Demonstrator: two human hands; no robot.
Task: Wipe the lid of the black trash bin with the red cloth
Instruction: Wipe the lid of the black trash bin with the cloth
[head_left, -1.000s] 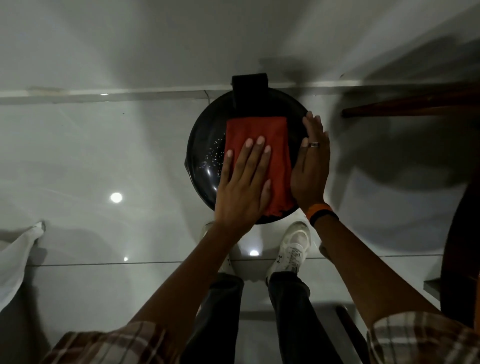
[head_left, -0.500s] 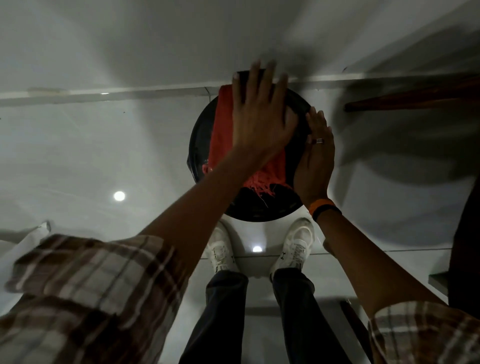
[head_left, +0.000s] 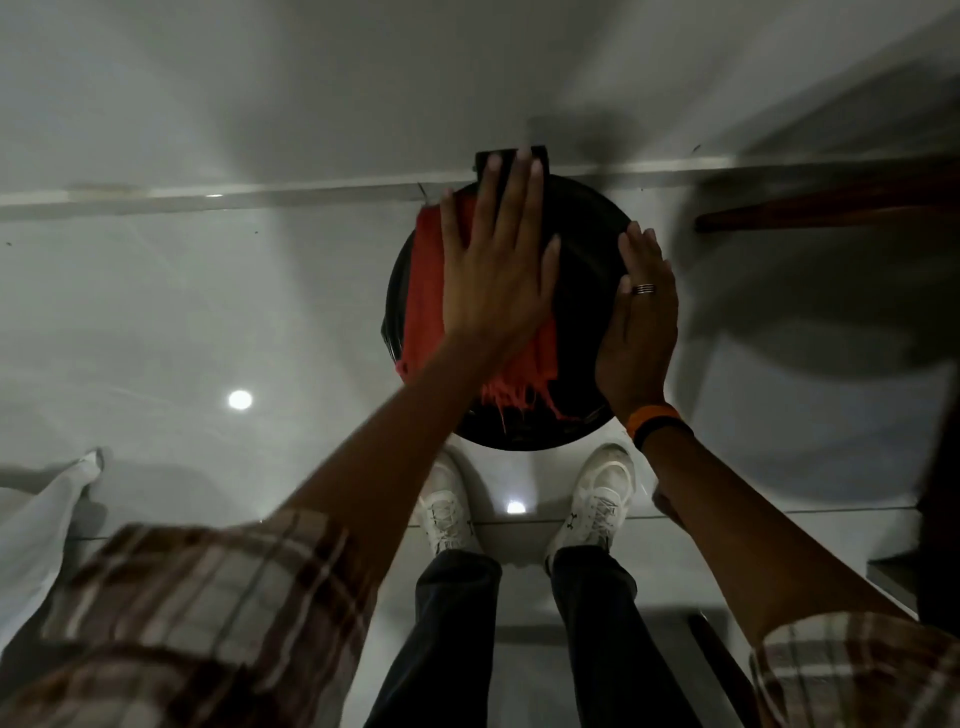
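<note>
Pressing flat with fingers spread, the left hand (head_left: 493, 280) rubs the red cloth (head_left: 426, 291) over the lid (head_left: 587, 249), while the right hand (head_left: 641, 322), open too, steadies the lid's right edge.

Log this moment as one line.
stage: wiping | left hand: flat on red cloth, far side of lid | right hand: steadying lid's right edge

- We count one black trash bin lid (head_left: 587, 270).
- We count one red cloth (head_left: 423, 291).
- We see two hands: left hand (head_left: 498, 275), right hand (head_left: 641, 332).
- We count one ring (head_left: 643, 289) and two wristbands (head_left: 655, 423).
- We see two white shoes (head_left: 447, 512).
</note>
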